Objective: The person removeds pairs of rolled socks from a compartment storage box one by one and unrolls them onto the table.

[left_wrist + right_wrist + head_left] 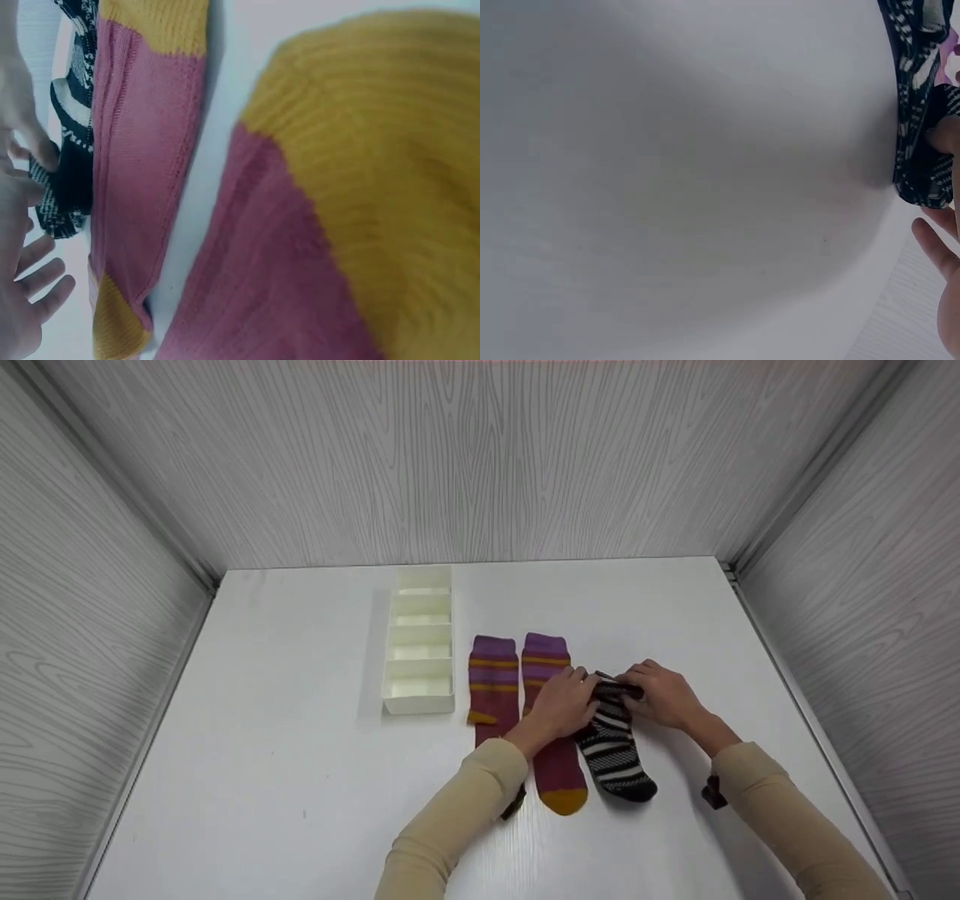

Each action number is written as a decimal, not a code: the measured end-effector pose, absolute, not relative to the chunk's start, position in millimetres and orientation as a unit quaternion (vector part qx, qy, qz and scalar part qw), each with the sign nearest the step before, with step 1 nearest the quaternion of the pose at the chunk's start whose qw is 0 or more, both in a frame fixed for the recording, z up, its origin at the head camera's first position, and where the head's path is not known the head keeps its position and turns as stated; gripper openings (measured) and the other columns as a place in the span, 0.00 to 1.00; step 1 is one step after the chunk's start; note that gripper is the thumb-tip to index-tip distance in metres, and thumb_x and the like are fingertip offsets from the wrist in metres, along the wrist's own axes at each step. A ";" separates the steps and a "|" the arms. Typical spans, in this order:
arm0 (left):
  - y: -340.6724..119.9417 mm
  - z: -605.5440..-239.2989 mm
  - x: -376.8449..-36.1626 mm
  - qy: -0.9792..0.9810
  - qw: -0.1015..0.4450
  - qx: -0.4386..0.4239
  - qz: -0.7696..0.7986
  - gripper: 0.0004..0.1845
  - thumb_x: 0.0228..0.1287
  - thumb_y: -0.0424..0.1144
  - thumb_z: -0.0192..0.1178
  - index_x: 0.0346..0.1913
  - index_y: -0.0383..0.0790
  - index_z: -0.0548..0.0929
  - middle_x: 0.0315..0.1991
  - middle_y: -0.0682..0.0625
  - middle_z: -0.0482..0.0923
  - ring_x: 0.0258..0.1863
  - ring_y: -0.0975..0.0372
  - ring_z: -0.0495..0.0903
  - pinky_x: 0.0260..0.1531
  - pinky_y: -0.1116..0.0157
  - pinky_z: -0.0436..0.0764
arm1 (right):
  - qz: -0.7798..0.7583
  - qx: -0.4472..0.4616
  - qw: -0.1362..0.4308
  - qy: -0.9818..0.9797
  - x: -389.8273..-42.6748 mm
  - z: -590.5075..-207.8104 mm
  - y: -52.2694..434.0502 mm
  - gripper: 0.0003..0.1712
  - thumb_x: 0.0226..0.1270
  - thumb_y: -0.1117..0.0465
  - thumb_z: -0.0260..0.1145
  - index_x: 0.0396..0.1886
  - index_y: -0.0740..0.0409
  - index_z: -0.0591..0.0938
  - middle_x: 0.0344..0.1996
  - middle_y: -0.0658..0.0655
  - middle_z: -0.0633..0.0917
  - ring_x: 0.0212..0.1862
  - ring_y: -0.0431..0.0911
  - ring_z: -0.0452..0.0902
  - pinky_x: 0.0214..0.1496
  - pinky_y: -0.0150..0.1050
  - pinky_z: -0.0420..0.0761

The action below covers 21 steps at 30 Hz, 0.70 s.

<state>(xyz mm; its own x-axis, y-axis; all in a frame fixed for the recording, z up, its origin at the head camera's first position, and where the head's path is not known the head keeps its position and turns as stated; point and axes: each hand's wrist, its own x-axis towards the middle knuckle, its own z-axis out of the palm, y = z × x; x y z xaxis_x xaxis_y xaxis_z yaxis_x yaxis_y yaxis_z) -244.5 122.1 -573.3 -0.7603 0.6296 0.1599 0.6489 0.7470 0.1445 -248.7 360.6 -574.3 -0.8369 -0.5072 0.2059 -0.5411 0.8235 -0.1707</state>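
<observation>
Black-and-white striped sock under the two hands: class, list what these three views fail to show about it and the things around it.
- Black-and-white striped sock: head view, its cuff end is covered by the left hand and right hand; whether one sock or two lie there is unclear.
- Left purple-and-mustard striped sock: its foot is hidden by the beige left sleeve.
- White plastic divided organiser tray: compartment floors too pale to read.
- Right wrist view: sock cut off by the right edge.
</observation>
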 end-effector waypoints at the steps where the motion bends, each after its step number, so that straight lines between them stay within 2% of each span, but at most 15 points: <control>1: 123.0 -574.4 -245.6 -0.935 0.054 -0.339 -0.095 0.22 0.80 0.50 0.57 0.67 0.42 0.79 0.58 0.46 0.82 0.57 0.55 0.82 0.58 0.61 0.84 | 0.122 0.265 0.062 -0.955 -250.6 -573.1 360.0 0.17 0.62 0.62 0.75 0.51 0.57 0.89 0.46 0.58 0.90 0.48 0.53 0.83 0.47 0.52 0.87; 7: 127.3 -579.9 -250.4 -0.940 0.075 -0.318 -0.097 0.20 0.78 0.49 0.60 0.64 0.43 0.80 0.56 0.47 0.83 0.57 0.57 0.82 0.60 0.63 0.83 | 0.192 0.213 -0.009 -0.958 -258.7 -571.3 356.2 0.16 0.63 0.60 0.71 0.51 0.56 0.89 0.45 0.57 0.90 0.48 0.53 0.83 0.50 0.55 0.85; 14: 135.6 -581.1 -256.5 -0.940 0.099 -0.306 -0.115 0.13 0.78 0.48 0.60 0.55 0.44 0.82 0.48 0.48 0.84 0.50 0.57 0.83 0.50 0.61 0.85 | 0.241 0.185 -0.028 -0.952 -259.6 -569.4 355.5 0.15 0.62 0.62 0.70 0.49 0.55 0.89 0.45 0.58 0.90 0.47 0.54 0.83 0.50 0.54 0.83; 17: 139.3 -579.3 -259.7 -0.943 0.091 -0.301 -0.105 0.13 0.80 0.48 0.57 0.55 0.44 0.83 0.49 0.48 0.85 0.50 0.56 0.83 0.49 0.60 0.85 | 0.237 0.198 0.004 -0.951 -256.9 -569.7 357.7 0.16 0.63 0.62 0.71 0.50 0.55 0.89 0.45 0.57 0.90 0.47 0.53 0.82 0.48 0.53 0.83; 21: 143.9 -577.1 -264.2 -0.948 0.069 -0.295 -0.098 0.14 0.82 0.48 0.54 0.57 0.44 0.83 0.51 0.48 0.85 0.52 0.56 0.84 0.52 0.60 0.85 | 0.179 0.264 0.113 -0.941 -251.8 -573.7 364.5 0.17 0.60 0.62 0.76 0.50 0.55 0.89 0.43 0.57 0.88 0.44 0.52 0.82 0.42 0.50 0.85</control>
